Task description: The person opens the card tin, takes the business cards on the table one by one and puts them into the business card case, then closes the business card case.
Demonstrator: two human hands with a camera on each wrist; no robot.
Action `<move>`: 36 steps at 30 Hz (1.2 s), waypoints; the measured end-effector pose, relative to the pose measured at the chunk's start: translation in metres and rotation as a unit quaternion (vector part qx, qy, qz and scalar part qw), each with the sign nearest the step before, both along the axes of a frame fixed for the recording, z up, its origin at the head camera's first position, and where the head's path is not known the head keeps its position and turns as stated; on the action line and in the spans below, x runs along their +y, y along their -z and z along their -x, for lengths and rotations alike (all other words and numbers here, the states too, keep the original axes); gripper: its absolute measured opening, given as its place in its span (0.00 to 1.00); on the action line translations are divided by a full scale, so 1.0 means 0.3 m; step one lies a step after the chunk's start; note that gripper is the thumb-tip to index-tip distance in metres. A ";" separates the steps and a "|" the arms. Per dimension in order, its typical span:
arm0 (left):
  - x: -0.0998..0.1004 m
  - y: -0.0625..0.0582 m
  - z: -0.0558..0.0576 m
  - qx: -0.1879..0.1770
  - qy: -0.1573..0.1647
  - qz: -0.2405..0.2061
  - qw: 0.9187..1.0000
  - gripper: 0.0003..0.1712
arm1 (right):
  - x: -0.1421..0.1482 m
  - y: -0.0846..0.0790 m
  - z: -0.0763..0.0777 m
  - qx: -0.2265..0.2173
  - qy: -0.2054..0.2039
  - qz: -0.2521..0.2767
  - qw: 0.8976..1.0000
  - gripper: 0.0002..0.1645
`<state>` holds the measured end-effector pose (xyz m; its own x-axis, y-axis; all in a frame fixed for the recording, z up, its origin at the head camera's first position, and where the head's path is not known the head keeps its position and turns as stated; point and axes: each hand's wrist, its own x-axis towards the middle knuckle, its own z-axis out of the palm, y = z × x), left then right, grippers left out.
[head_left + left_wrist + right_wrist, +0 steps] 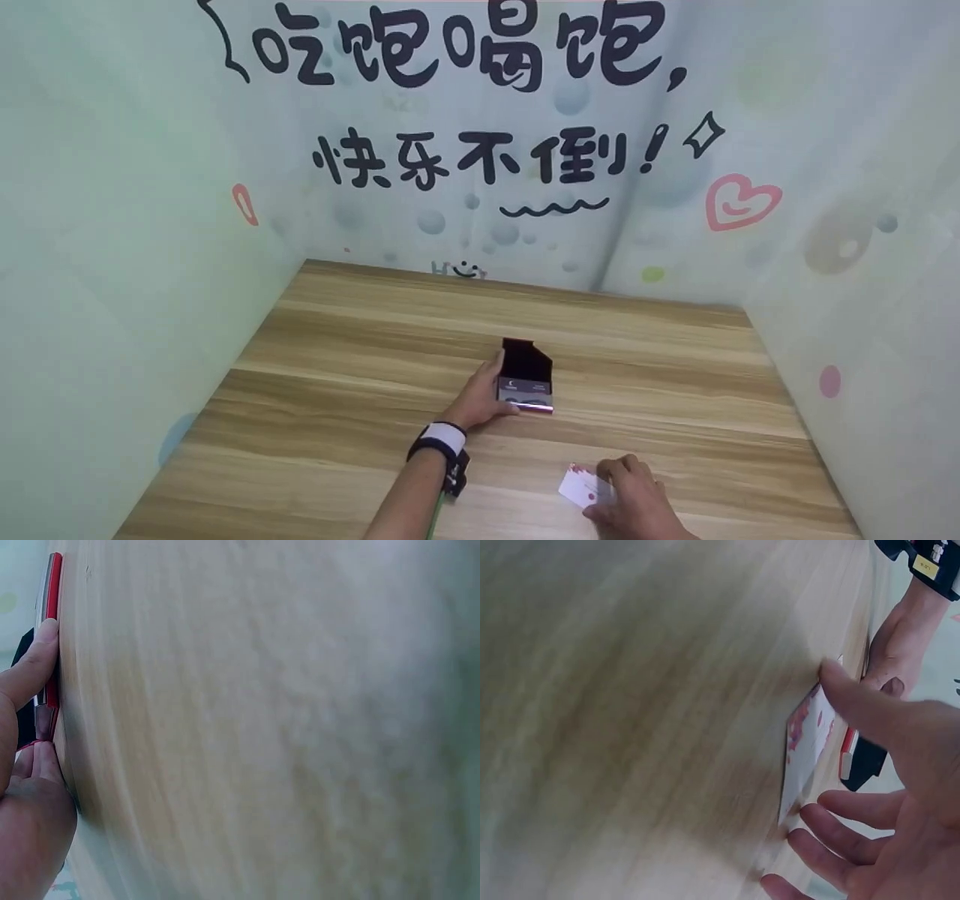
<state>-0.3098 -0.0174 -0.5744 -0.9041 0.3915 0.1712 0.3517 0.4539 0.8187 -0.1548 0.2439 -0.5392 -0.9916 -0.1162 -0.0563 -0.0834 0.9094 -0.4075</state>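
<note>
A business card case lies on the table with its black lid swung up. It has a silver edge and a red underside, which shows in the left wrist view as a red strip. My left hand grips its left side, thumb at the near edge, fingers partly hidden behind. Nearer and to the right is a white card with a red floral print. My right hand holds it by opposite edges, thumb on one and fingertips on the other, close over the table.
The wood-grain table is enclosed by pale fabric walls at left, right and back. Large black lettering and a pink heart are printed on them. A strapped wrist camera sits on the left wrist.
</note>
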 end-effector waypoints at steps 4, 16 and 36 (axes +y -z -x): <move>0.004 0.000 0.000 -0.005 -0.003 0.002 1.000 0.65 | 0.000 0.001 0.003 -0.009 0.012 0.006 1.000 0.28; 0.003 0.002 -0.001 -0.016 -0.002 -0.017 1.000 0.64 | -0.008 0.004 -0.007 -0.002 0.018 0.022 1.000 0.27; 0.009 0.000 -0.002 -0.013 -0.010 -0.014 1.000 0.64 | -0.027 0.012 -0.016 0.109 -0.036 -0.055 0.992 0.22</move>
